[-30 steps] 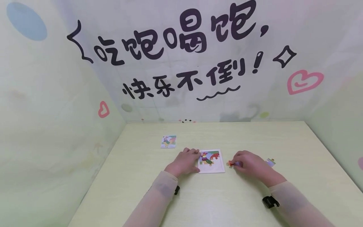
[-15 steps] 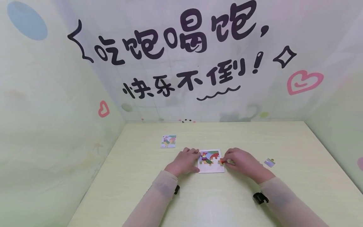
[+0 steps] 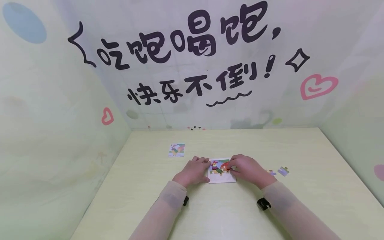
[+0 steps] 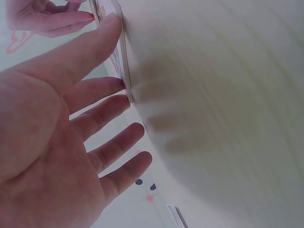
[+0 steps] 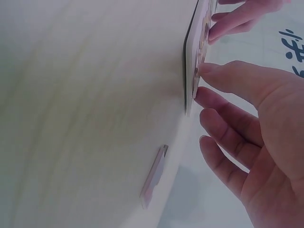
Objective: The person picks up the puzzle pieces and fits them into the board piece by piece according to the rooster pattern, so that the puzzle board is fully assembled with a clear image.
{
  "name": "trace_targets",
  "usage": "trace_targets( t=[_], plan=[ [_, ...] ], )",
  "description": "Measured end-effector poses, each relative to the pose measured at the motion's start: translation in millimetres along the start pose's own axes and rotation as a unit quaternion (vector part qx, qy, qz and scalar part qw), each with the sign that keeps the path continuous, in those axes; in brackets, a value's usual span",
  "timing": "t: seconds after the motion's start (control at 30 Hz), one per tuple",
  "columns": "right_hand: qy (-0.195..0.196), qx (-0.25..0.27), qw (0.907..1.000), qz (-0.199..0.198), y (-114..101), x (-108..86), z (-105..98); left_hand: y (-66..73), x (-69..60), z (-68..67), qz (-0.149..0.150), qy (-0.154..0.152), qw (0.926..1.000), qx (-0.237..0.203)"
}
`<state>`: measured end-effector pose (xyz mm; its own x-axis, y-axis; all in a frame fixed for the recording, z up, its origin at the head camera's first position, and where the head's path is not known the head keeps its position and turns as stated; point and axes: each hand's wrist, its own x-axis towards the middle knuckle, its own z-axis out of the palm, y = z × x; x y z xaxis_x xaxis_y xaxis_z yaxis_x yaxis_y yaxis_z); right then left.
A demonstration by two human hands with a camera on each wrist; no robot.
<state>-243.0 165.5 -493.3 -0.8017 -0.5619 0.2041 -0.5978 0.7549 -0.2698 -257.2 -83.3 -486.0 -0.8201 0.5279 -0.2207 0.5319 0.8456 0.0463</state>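
A square jigsaw tray [image 3: 222, 179] with a white frame lies mid-table, its upper part filled with a colourful rooster picture and its lower part bare white. My left hand [image 3: 193, 171] rests along the tray's left edge; its thumb and nearest fingers touch the edge, the other fingers loosely extended. Over the tray's right side, my right hand [image 3: 247, 169] pinches a jigsaw piece [image 3: 227, 171] between thumb and forefinger, low against the picture. Fingers hide most of this piece, and I cannot tell whether it sits fully flat.
Two loose jigsaw pieces lie to the right: a pale one [image 3: 283, 171] and another [image 3: 271, 172] partly behind my right wrist. A small rooster picture card [image 3: 176, 150] lies at the back left. Printed fabric walls [image 3: 192, 113] enclose the table's back and sides.
My right hand has moved left from beside the tray, bringing the orange jigsaw piece onto the tray's right side. The left hand stays at the left edge.
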Motion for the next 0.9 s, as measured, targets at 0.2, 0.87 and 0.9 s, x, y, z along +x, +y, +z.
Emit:
trace_targets(
  t=[0.2,0.87,0.9],
  plan=[
    [-0.01,-0.006,0.9999,0.001,-1.0,4.8,3.6,-1.4,-0.8,0.4,0.0,0.001,1.0,-0.004],
    [-0.011,-0.015,0.9998,-0.004,-3.2,7.5,4.0,-1.8,0.1,2.8,-0.001,-0.001,1.0,-0.005],
    [-0.011,-0.014,0.9998,-0.002,-3.7,7.5,3.8,-1.6,-0.1,2.4,-0.001,-0.002,1.0,-0.006]
  ],
)
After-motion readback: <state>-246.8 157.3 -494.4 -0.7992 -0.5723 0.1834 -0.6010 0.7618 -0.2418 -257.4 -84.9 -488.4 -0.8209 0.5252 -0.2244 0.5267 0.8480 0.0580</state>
